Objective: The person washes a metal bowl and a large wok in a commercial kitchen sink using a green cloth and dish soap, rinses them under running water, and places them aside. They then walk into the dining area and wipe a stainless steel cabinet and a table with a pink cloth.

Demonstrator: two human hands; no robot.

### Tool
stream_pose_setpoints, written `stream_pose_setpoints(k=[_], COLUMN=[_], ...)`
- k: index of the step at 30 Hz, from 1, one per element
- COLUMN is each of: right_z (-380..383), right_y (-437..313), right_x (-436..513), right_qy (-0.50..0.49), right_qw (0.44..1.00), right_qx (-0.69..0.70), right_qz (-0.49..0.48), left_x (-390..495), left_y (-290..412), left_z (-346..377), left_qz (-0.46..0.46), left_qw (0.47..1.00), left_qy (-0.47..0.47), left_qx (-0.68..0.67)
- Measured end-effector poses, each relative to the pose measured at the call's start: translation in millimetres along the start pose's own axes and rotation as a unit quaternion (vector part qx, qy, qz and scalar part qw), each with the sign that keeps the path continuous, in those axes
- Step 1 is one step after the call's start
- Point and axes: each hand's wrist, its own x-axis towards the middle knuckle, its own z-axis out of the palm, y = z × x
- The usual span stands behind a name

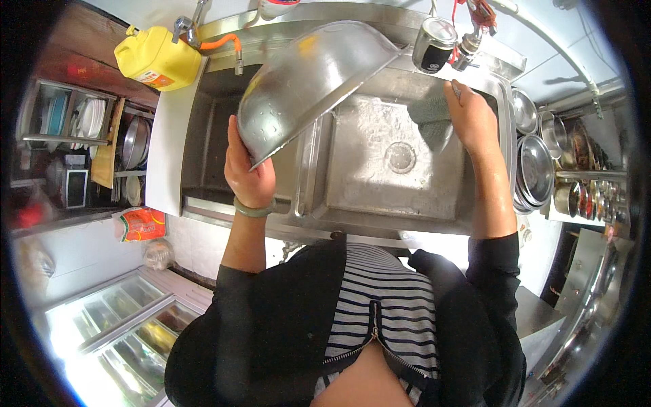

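My left hand (250,175), with a bangle at the wrist, grips the rim of a large stainless steel bowl (310,81). The bowl is tilted on its side above a two-basin metal sink (318,168), its wet outer side turned to the upper left. My right hand (472,114) holds a grey-green cloth (433,119) that hangs over the right basin. A round drain strainer (400,157) lies in that basin's floor. The bowl hides part of the left basin and the sink's back edge.
At the back left stand a yellow plastic jug (160,58) and a faucet with an orange hose (221,43). A canister with a black label (435,45) is at the back right. Stacked metal bowls (535,170) stand right of the sink, and a white board (170,147) lies at its left.
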Motion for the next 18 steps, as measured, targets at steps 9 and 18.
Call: stream_pose_setpoints(k=[9,18], right_z=[27,126], right_y=[-59,-205], right_x=[-41,-132], right_qy=[-0.047,-0.245], right_qw=[0.963,0.894], right_qx=[0.255,0.259], right_qz=[0.081,-0.269], left_x=[6,16], left_y=[-61,-138], left_z=[-45,-93], left_qz=[-0.003,0.002], left_qw=[0.988,0.988], left_qy=[0.06,0.143], left_qx=[-0.145,0.051])
